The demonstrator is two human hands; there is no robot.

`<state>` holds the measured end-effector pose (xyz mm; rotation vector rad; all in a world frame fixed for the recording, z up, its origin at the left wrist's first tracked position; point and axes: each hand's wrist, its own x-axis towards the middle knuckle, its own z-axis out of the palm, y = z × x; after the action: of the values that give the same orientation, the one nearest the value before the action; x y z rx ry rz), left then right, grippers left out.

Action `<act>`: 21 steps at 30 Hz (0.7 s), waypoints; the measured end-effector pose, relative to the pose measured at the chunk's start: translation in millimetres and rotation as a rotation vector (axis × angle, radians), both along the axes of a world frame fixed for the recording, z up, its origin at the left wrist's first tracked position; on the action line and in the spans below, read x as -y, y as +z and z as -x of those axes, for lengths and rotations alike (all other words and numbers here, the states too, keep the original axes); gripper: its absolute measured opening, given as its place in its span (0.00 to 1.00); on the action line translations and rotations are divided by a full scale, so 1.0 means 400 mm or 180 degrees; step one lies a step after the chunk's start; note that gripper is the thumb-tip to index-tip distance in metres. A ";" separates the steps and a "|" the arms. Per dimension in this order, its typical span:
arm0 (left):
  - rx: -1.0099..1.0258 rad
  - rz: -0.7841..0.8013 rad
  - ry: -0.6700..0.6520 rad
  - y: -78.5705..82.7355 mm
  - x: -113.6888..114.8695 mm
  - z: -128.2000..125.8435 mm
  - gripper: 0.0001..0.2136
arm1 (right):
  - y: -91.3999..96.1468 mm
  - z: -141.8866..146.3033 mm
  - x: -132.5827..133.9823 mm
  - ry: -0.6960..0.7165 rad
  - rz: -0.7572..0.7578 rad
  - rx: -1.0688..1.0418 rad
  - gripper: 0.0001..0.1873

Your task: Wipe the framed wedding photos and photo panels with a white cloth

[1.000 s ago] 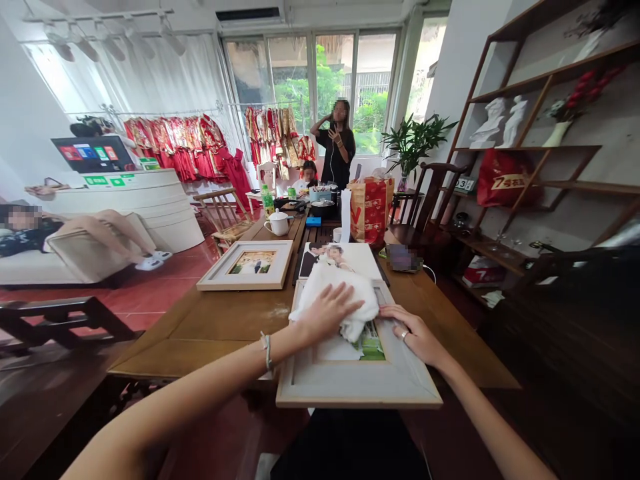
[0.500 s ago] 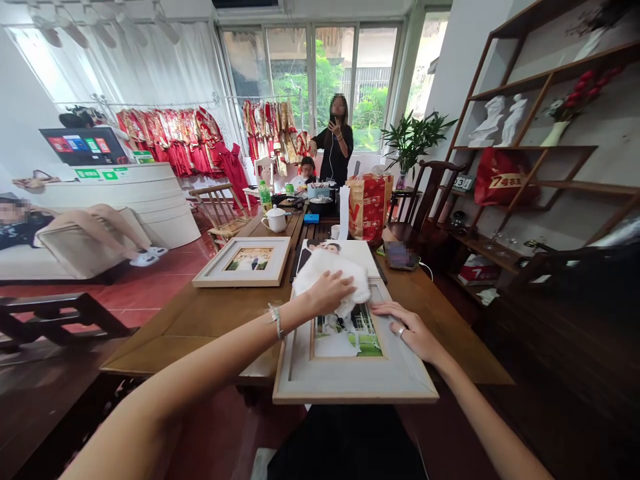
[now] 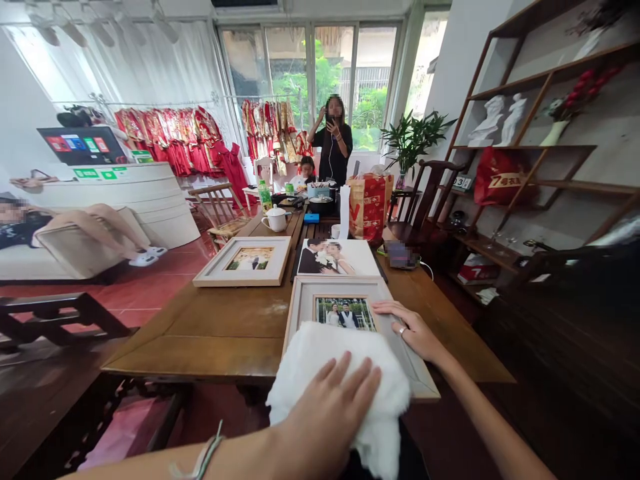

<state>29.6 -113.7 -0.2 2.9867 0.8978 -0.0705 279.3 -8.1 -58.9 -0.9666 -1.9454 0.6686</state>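
Observation:
A fluffy white cloth (image 3: 345,373) lies over the lower half of a framed photo in front of me, part of it hanging past the near edge. My left hand (image 3: 337,407) holds the cloth beneath its palm, fingers stretched over the top. The pale picture frame (image 3: 300,297) shows a photo of a couple (image 3: 346,313), partly covered by the cloth. On the frame's right side rests my right hand (image 3: 407,327), fingers extended, a ring on one of them. Just beyond the frame lies a frameless couple's portrait (image 3: 350,257).
A second framed photo (image 3: 245,261) lies to the left on the wooden table (image 3: 200,327). Farther back stand a white lidded teapot (image 3: 275,218), a green bottle (image 3: 265,197) and a red-and-brown paper bag (image 3: 370,207). A phone (image 3: 401,254) sits at right. A person (image 3: 335,150) stands behind the table.
My left hand has drawn the cloth toward me, from the frame's far edge to its near edge, uncovering the portrait behind. My right hand has stayed in place.

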 end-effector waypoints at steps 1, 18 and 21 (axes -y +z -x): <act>-0.0013 -0.0040 0.0127 -0.004 -0.021 0.000 0.34 | 0.000 0.000 0.000 0.0013 0.0001 0.0000 0.18; -0.0130 0.0637 0.0734 0.085 -0.044 0.034 0.36 | -0.002 0.003 0.002 -0.0025 -0.0007 -0.0031 0.19; -0.0045 0.0841 0.0436 0.075 0.018 0.027 0.40 | -0.004 0.003 0.001 -0.0032 -0.0011 -0.0035 0.19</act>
<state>18.8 -121.0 29.6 2.6792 1.0046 -0.1917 278.1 -8.5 -60.3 -0.9683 -1.9303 0.6633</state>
